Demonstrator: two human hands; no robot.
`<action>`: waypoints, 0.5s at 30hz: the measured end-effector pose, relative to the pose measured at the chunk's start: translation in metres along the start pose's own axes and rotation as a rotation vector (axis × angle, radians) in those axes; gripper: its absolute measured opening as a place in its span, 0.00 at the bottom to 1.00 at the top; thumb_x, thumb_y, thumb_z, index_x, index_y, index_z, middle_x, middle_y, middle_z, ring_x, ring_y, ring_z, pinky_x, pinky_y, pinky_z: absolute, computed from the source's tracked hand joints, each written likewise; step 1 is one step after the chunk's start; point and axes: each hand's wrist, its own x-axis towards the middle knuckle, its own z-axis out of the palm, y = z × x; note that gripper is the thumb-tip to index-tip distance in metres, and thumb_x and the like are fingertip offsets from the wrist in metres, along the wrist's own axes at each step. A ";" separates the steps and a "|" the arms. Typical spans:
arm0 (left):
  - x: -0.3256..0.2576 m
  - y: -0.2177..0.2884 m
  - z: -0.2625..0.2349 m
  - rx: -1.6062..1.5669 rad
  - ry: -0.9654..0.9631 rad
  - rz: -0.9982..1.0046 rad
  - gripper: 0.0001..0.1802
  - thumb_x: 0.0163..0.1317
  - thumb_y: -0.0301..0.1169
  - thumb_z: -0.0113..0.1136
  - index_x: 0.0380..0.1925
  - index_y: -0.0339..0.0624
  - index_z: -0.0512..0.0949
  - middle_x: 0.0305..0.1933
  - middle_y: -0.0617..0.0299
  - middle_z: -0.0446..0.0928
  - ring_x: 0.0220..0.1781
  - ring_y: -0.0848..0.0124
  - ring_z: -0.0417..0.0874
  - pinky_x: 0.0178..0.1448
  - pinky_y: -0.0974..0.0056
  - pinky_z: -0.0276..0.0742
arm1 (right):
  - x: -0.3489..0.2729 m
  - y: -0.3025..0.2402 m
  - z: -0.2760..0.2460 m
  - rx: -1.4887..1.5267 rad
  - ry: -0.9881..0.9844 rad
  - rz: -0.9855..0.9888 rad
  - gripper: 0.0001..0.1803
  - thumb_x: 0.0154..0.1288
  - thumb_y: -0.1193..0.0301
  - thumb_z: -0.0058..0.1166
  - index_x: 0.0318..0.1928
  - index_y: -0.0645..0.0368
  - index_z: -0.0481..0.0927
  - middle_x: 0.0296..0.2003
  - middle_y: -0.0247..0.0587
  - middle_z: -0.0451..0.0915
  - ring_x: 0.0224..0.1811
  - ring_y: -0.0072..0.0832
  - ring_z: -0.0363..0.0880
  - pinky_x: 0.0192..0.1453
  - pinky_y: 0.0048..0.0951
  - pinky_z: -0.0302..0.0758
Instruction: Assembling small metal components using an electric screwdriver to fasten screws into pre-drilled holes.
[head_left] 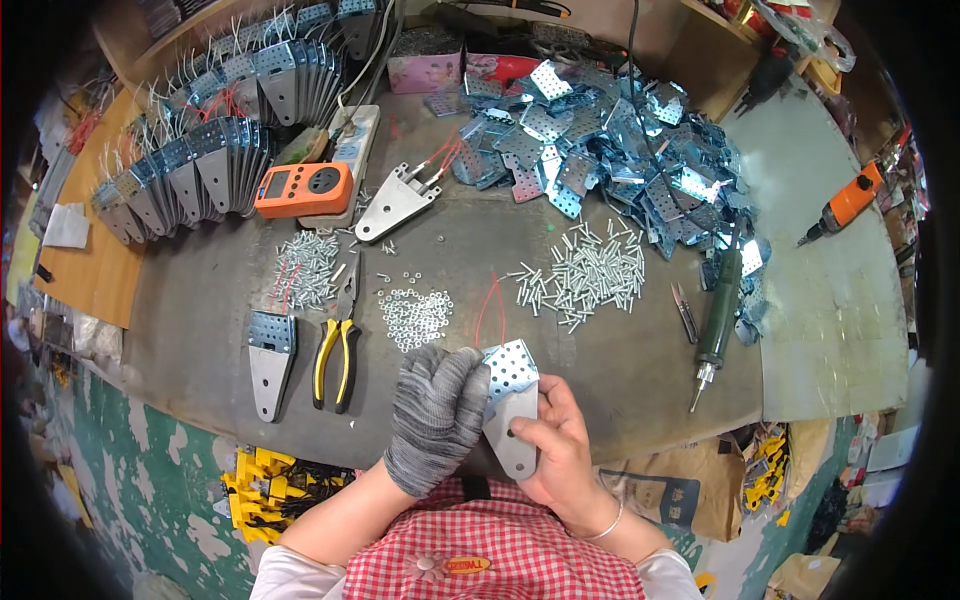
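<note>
Both hands hold one metal bracket assembly point(512, 395) near the table's front edge: a perforated shiny plate on a grey tapered plate, with thin red wires rising from its top. My left hand point(435, 415), in a grey knit glove, grips its left side. My right hand point(555, 445), bare with a bracelet at the wrist, grips its lower right edge. A similar finished bracket point(270, 360) lies flat to the left, beside yellow-handled pliers point(337, 350). Small washers point(415, 315) and a heap of screws point(585, 275) lie just beyond my hands.
A pile of perforated plates point(610, 150) fills the back right. Rows of finished brackets point(210, 160) stand at back left. An orange multimeter point(303, 188), another bracket with red wires point(395, 200), a green electric screwdriver point(718, 320), small snips point(685, 312) and an orange drill point(848, 205) are around.
</note>
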 end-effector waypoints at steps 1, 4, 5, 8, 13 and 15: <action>0.000 0.000 0.000 -0.022 -0.006 -0.023 0.07 0.61 0.24 0.58 0.40 0.38 0.76 0.34 0.51 0.76 0.36 0.52 0.75 0.43 0.53 0.70 | 0.001 0.000 0.000 0.019 0.009 -0.014 0.24 0.60 0.86 0.48 0.58 0.64 0.63 0.52 0.46 0.75 0.53 0.29 0.75 0.55 0.31 0.74; 0.002 -0.003 -0.001 -0.007 0.004 0.025 0.11 0.57 0.25 0.62 0.40 0.35 0.76 0.29 0.50 0.74 0.32 0.52 0.74 0.41 0.50 0.68 | -0.001 -0.002 -0.005 -0.096 -0.035 -0.004 0.24 0.60 0.86 0.48 0.58 0.64 0.63 0.52 0.46 0.75 0.53 0.29 0.74 0.55 0.31 0.74; 0.003 -0.005 -0.001 0.000 0.007 0.025 0.11 0.57 0.25 0.62 0.40 0.35 0.76 0.29 0.50 0.74 0.32 0.52 0.74 0.41 0.50 0.68 | 0.000 -0.001 -0.009 -0.095 -0.042 -0.002 0.24 0.60 0.86 0.48 0.58 0.64 0.63 0.52 0.46 0.75 0.53 0.29 0.74 0.55 0.31 0.74; 0.005 -0.010 -0.002 0.029 -0.039 0.090 0.12 0.57 0.24 0.62 0.41 0.35 0.77 0.28 0.51 0.74 0.31 0.53 0.74 0.40 0.51 0.69 | -0.001 -0.003 -0.020 -0.237 -0.072 0.015 0.24 0.60 0.86 0.48 0.58 0.64 0.64 0.52 0.47 0.75 0.53 0.29 0.75 0.55 0.31 0.74; 0.003 -0.014 -0.002 0.080 -0.130 0.082 0.13 0.54 0.24 0.64 0.40 0.37 0.78 0.29 0.52 0.74 0.32 0.54 0.74 0.40 0.52 0.68 | 0.003 -0.014 -0.025 -0.098 -0.080 0.106 0.24 0.59 0.87 0.49 0.57 0.65 0.64 0.50 0.48 0.76 0.52 0.29 0.76 0.56 0.31 0.74; 0.009 -0.014 -0.001 0.076 -0.153 0.206 0.12 0.54 0.23 0.63 0.40 0.38 0.79 0.29 0.53 0.73 0.31 0.55 0.74 0.39 0.52 0.68 | 0.003 -0.015 -0.025 -0.081 -0.069 0.089 0.25 0.58 0.87 0.49 0.57 0.66 0.64 0.51 0.49 0.75 0.52 0.30 0.76 0.56 0.32 0.74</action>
